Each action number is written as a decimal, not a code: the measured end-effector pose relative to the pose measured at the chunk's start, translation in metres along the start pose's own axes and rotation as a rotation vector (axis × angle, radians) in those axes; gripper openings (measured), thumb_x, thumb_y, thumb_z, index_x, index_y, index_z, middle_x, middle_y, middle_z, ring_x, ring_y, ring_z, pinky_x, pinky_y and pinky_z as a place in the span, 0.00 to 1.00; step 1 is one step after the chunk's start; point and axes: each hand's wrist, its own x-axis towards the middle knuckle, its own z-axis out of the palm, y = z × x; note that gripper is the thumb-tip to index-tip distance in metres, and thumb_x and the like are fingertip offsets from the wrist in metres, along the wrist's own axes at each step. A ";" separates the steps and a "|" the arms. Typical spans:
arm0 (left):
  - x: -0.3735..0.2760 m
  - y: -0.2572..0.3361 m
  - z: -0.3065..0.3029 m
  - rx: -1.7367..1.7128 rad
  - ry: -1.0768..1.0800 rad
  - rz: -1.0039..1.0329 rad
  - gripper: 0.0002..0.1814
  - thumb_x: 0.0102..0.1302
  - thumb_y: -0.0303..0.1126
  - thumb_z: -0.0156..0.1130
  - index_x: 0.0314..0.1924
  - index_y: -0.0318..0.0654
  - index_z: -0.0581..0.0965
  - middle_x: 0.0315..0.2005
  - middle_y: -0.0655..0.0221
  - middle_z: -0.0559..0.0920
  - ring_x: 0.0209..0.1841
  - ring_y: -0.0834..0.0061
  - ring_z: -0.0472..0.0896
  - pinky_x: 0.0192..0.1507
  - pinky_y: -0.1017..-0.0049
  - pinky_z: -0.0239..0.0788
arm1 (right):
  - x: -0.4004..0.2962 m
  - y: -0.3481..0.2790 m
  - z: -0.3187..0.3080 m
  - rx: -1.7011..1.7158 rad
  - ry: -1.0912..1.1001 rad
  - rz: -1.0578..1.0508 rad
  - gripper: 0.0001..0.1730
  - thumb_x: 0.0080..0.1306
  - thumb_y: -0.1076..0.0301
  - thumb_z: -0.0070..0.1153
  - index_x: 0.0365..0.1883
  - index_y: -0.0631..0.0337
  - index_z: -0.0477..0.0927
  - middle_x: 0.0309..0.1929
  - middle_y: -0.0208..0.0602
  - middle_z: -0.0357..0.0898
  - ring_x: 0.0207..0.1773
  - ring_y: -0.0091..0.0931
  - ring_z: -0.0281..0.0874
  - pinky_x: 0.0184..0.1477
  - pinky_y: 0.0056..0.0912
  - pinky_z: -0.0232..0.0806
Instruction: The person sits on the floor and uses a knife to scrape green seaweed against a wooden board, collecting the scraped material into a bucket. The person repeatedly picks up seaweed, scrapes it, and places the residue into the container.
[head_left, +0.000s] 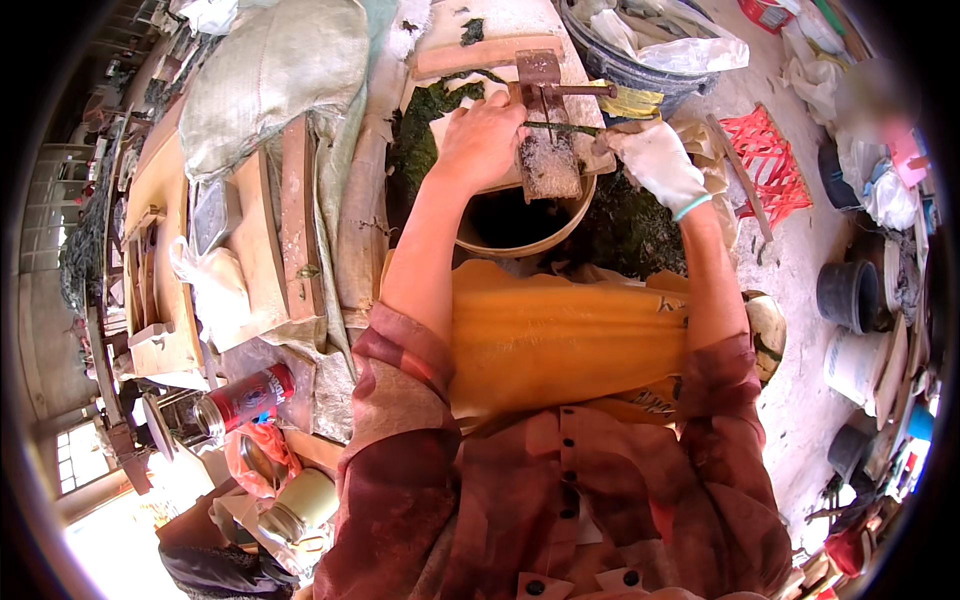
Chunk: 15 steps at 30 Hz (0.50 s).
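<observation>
A dark green strip, seemingly seaweed (562, 127), runs sideways between my hands, across a whitish-dusted wood and metal block (550, 169) with a thin upright metal piece. The strip's left end is at the fingers of my bare left hand (484, 135), which are closed on it. My right hand (656, 157), in a white knit glove, grips the other end. A rusty bolt (585, 91) sticks out to the right of the block. Below the block stands a round tub (525, 251) with a dark inside. Dark green seaweed-like material (420, 146) lies left of the block.
A dark tub (630, 71) with plastic bags stands at the upper right. More dark green material (634, 225) lies right of the round tub. At the left are a woven sack (277, 82), wooden boards (255, 232) and a red can (251, 394). Buckets (847, 296) line the right side.
</observation>
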 end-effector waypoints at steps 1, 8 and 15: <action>0.004 -0.001 0.003 0.014 0.016 -0.019 0.09 0.66 0.36 0.55 0.41 0.39 0.75 0.41 0.62 0.74 0.49 0.58 0.74 0.51 0.57 0.64 | 0.005 0.006 0.001 -0.313 0.019 -0.188 0.14 0.64 0.58 0.52 0.33 0.57 0.83 0.19 0.39 0.75 0.25 0.32 0.75 0.29 0.33 0.66; 0.024 -0.014 0.051 0.064 -0.193 -0.215 0.13 0.63 0.30 0.48 0.38 0.30 0.79 0.41 0.47 0.80 0.43 0.51 0.80 0.45 0.51 0.69 | 0.024 0.003 0.027 -0.668 0.032 0.128 0.17 0.61 0.58 0.46 0.29 0.58 0.83 0.31 0.53 0.81 0.39 0.47 0.80 0.41 0.47 0.72; 0.025 -0.007 0.049 0.012 -0.266 -0.192 0.21 0.48 0.36 0.62 0.45 0.41 0.82 0.44 0.60 0.81 0.51 0.59 0.78 0.52 0.49 0.61 | 0.029 0.027 0.025 -0.531 0.040 0.182 0.25 0.64 0.51 0.47 0.37 0.67 0.82 0.37 0.58 0.79 0.45 0.50 0.77 0.46 0.48 0.68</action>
